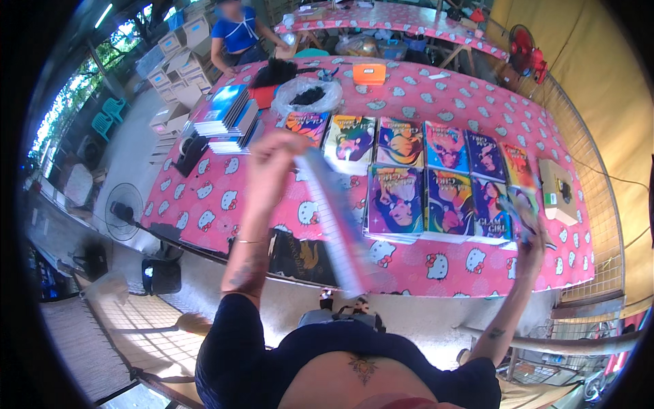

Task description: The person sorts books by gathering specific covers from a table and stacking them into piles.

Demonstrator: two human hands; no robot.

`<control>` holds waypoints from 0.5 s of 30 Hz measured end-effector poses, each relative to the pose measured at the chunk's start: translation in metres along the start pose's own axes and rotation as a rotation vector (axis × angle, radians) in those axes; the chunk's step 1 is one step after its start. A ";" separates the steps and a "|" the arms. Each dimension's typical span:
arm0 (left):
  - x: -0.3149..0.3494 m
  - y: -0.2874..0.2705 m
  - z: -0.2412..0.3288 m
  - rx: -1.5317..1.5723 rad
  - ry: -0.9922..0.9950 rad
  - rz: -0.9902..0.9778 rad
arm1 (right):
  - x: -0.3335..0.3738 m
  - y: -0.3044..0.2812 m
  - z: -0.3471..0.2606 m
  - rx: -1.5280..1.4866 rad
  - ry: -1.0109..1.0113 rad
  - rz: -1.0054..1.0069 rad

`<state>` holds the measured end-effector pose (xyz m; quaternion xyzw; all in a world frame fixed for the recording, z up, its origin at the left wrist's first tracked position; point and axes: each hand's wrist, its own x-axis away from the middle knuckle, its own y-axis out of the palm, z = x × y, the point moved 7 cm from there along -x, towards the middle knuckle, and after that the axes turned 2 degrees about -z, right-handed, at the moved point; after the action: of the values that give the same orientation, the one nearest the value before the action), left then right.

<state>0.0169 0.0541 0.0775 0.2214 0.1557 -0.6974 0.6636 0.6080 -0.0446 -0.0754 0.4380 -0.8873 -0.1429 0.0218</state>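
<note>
My left hand [276, 150] is raised over the table, its fingers closed on the top end of a notebook [334, 218]. That notebook hangs down, smeared by motion, with a lined page showing. At the right, my right hand [535, 247] is closed on a colourful notebook [523, 210] beside the near row's right end. Between the hands lie two rows of notebook piles with bright illustrated covers, among them a purple one [395, 199], a blue one [446, 144] and an orange one [516, 163]. Stacked notebooks [228, 112] with blue covers stand at the far left.
A pink patterned cloth covers the table [449, 264]. On it are a plastic bag [306, 95] with dark contents, an orange box [368, 73], a cardboard box [557, 194] and a black sheet [300, 255]. Another person [235, 34] stands beyond the far left corner, near stacked cartons [180, 68].
</note>
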 end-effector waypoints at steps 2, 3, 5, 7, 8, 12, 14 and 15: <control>0.010 -0.027 0.044 -0.162 0.027 -0.089 | 0.063 0.095 -0.009 0.041 0.003 -0.209; 0.009 -0.020 0.045 -0.268 -0.068 -0.159 | 0.087 0.129 0.002 0.040 -0.005 -0.342; 0.009 -0.011 0.017 -0.480 -0.255 -0.316 | 0.133 0.190 0.059 0.060 0.099 -0.567; 0.015 -0.012 -0.037 -0.897 -0.226 -0.432 | 0.191 0.255 0.117 0.014 0.312 -0.852; 0.020 -0.015 -0.084 -0.989 -0.093 -0.422 | 0.223 0.282 0.166 -0.063 0.401 -0.954; 0.086 -0.030 -0.245 -1.023 -0.171 -0.382 | 0.275 0.298 0.243 0.702 -0.065 -1.083; 0.111 -0.029 -0.221 -0.914 -0.051 -0.047 | 0.246 0.283 0.157 0.560 0.118 -0.990; 0.118 -0.032 -0.218 -0.969 -0.061 -0.001 | 0.224 0.265 0.147 0.649 0.011 -0.960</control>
<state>0.0047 0.0664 -0.1715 -0.1337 0.4433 -0.5511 0.6942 0.2417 -0.0327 -0.1634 0.7763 -0.5876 0.1449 -0.1763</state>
